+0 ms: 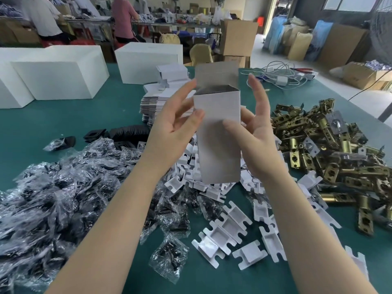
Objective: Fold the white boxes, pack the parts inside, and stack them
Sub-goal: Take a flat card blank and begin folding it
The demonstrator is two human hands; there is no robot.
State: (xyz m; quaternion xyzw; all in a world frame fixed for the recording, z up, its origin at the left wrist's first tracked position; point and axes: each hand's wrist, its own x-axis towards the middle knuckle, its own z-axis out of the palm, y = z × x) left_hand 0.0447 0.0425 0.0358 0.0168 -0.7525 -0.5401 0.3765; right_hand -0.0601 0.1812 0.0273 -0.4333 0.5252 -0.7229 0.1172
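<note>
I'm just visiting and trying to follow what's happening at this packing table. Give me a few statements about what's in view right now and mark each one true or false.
1. The white box is held upright between the left hand and the right hand. True.
2. The box's top flap is closed. False: the flap stands up and the top is open.
3. The brass-coloured latch parts are piled to the person's right. True.
4. The bagged black parts lie on the right side of the table. False: they are heaped on the left.
5. A stack of flat unfolded boxes sits behind the hands. True.
6. The table has a red cover. False: it is green.
</note>
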